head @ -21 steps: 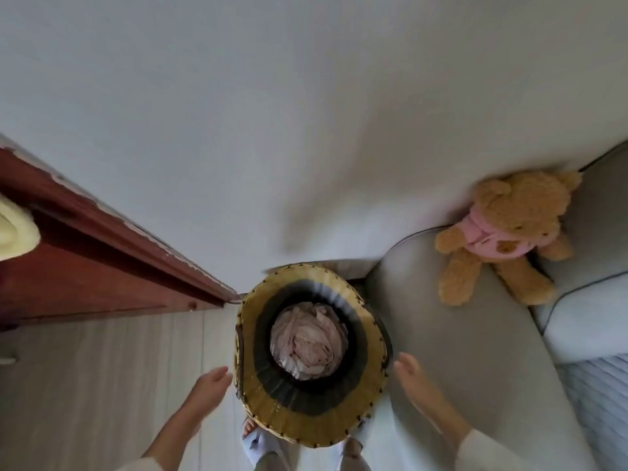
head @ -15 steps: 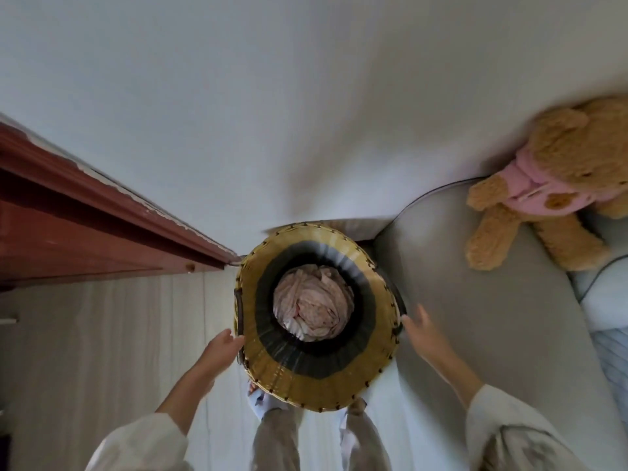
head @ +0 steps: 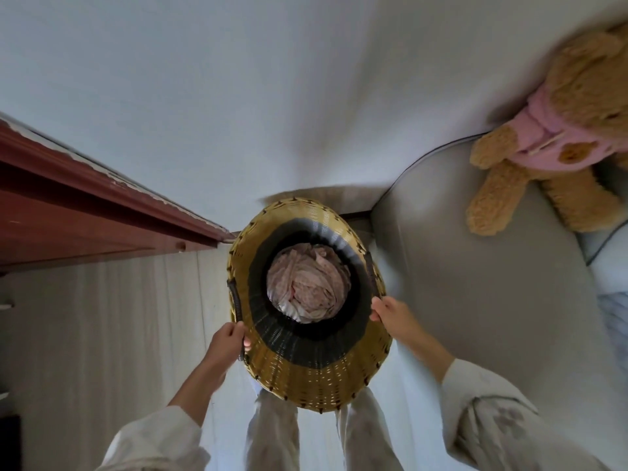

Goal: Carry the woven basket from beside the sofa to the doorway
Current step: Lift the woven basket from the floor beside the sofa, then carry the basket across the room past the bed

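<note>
Woven basket (head: 306,375) beside sofa (head: 475,266), left hand (head: 227,341) and right hand (head: 394,316) clamped on its rim.

one woven basket (head: 307,362), two hands, one teddy bear (head: 557,130), one sofa (head: 475,266).
</note>
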`<state>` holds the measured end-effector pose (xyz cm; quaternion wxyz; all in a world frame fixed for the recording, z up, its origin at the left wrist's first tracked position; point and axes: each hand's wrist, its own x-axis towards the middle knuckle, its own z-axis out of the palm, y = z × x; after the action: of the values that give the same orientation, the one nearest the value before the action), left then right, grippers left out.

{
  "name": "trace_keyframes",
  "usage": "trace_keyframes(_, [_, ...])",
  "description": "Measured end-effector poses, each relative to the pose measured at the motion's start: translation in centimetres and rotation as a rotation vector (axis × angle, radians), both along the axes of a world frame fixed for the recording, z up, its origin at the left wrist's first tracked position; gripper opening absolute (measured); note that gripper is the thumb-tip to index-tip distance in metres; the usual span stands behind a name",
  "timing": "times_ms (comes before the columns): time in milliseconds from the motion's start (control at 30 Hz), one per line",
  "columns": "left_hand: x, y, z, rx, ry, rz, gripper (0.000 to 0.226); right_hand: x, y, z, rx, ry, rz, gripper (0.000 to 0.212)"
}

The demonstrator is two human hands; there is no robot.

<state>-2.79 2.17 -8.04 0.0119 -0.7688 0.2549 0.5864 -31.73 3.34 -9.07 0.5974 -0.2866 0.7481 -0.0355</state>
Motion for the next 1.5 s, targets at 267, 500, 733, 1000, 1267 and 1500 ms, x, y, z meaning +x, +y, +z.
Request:
trace_keyframes(267, [2.5,2.3,5.9,-0.162,0.024,-0.081,0.034,4.6,6.6,5.5,-0.104,0.073,-0.297,0.037])
trace_keyframes(500, [6.1,5.0,8.8,-0.129,0.043,-0.372,0.034,10.2,18.1,8.8,-0.111,0.295,-0.482,0.040])
trace_keyframes(733, [3.5,9.8,11.3,-0.132,0.083,-0.704,0.031,12.8,26.9,11.6,-0.109,0.330,-0.770,0.051])
trace_keyframes(1000, [-0.8,18.4,13.2,-0.169,0.093,-1.083,0.034,16.5,42.0,12.4,-0.035,0.338,-1.124,0.042])
trace_keyframes(1267, [-5.8,32.9,13.6,-0.176,0.072,-1.434,0.033,19.6,60.1,13.0,0.024,0.290,-1.524,0.040])
trace_keyframes(1500, [-10.4,45.2,15.0,-0.242,0.154,-1.686,0.033,21.1,71.8,14.0,0.019,0.212,-1.780,0.038])
